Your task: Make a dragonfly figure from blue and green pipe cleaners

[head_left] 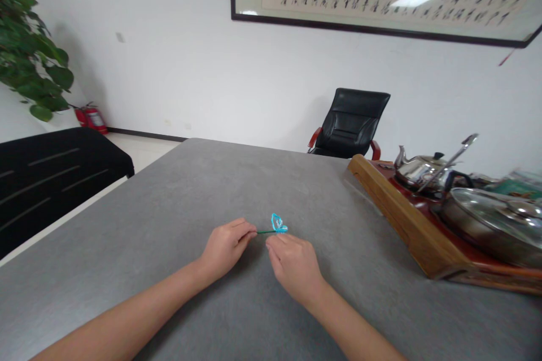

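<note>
A small blue flower-like piece of looped wire or beads (278,223) sits at the end of a thin green stem (266,232), above the grey table. My left hand (228,244) pinches the free end of the stem between thumb and fingers. At the other end, my right hand (295,265) is closed, its fingertips against the base of the blue loops. The gap between the two hands is short, and the stem spans it. What lies under the right fingers is hidden.
The grey table (237,180) has a wooden tea tray (393,220) on its right, holding a metal kettle (423,169) and a lidded pan (495,220). A black chair (353,121) stands behind the table, another black seat (55,175) at the left.
</note>
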